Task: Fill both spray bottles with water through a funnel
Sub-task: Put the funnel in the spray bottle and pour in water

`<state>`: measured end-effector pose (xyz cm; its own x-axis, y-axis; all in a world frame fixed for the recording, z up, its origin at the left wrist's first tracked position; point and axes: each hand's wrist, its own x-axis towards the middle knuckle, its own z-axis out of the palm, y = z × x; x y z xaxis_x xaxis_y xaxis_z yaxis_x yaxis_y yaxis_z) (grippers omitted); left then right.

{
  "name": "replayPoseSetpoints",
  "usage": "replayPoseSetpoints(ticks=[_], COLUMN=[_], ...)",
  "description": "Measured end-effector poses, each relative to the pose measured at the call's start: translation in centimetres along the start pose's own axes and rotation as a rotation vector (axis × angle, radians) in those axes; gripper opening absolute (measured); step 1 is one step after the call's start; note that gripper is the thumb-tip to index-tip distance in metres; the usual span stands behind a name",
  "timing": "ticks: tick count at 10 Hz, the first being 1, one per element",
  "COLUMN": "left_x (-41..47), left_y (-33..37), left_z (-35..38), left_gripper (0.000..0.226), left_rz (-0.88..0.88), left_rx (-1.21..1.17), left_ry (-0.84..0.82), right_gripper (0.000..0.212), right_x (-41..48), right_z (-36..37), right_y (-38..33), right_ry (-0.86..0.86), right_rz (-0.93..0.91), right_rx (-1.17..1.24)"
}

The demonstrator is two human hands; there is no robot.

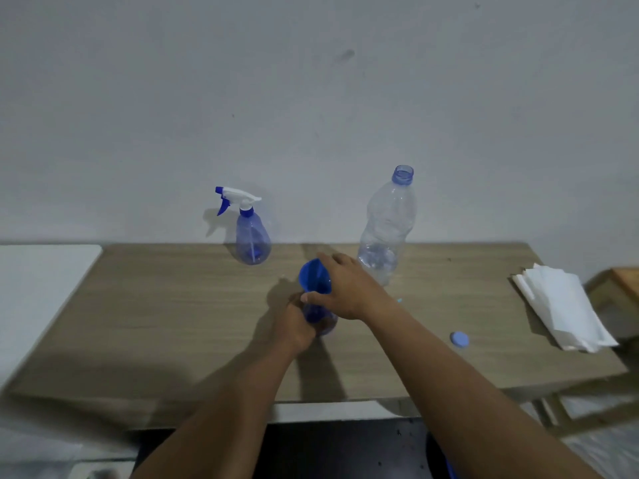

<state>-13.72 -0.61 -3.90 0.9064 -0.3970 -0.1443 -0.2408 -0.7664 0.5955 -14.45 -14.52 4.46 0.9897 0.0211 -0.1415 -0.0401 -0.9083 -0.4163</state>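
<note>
On the wooden worktop (pixel 173 323): paper napkins (pixel 562 305) at far right, a blue cap (pixel 459 339) nearer, an uncapped clear water bottle (pixel 387 226) by the wall. Second spray bottle (pixel 251 236), trigger head on, back left. Mid-worktop, left hand (pixel 295 323) wrapped around the open blue spray bottle (pixel 320 316); right hand (pixel 345 288) pinching the blue funnel (pixel 314 276) seated in its neck. No legible writing.
</note>
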Motion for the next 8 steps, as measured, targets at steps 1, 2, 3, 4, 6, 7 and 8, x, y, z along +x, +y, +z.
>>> replayPoseSetpoints(ticks=[1, 2, 3, 4, 6, 7, 8], left_x=[1.8, 1.6, 1.1, 1.5, 1.1, 1.1, 1.3], left_y=[-1.0, -1.6, -1.3, -2.4, -2.0, -2.3, -3.0], left_z=[1.7, 1.7, 0.7, 1.1, 0.7, 0.7, 1.2], left_gripper=[0.020, 0.015, 0.020, 0.027, 0.036, 0.034, 0.047], left_rz=[-0.050, -0.055, -0.059, -0.069, -0.117, -0.105, -0.103], left_rx=[-0.257, -0.363, -0.351, -0.382, -0.460, -0.399, -0.375], left_ry=[-0.007, -0.006, 0.027, 0.025, 0.016, 0.009, 0.026], right_gripper=[0.094, 0.097, 0.097, 0.101, 0.066, 0.055, 0.060], right_x=[0.3, 0.3, 0.0, -0.1, -0.8, -0.2, 1.1], right_z=[0.3, -0.1, -0.3, -0.8, -4.1, -4.9, -4.2], right_y=[-0.2, -0.2, -0.2, -0.5, -0.7, -0.4, -0.2], right_ry=[0.007, 0.020, 0.013, -0.022, 0.039, 0.147, 0.209], right_rz=[-0.009, 0.018, 0.036, 0.051, 0.134, 0.128, 0.101], right_rx=[0.013, 0.063, 0.021, 0.068, 0.195, 0.353, 0.423])
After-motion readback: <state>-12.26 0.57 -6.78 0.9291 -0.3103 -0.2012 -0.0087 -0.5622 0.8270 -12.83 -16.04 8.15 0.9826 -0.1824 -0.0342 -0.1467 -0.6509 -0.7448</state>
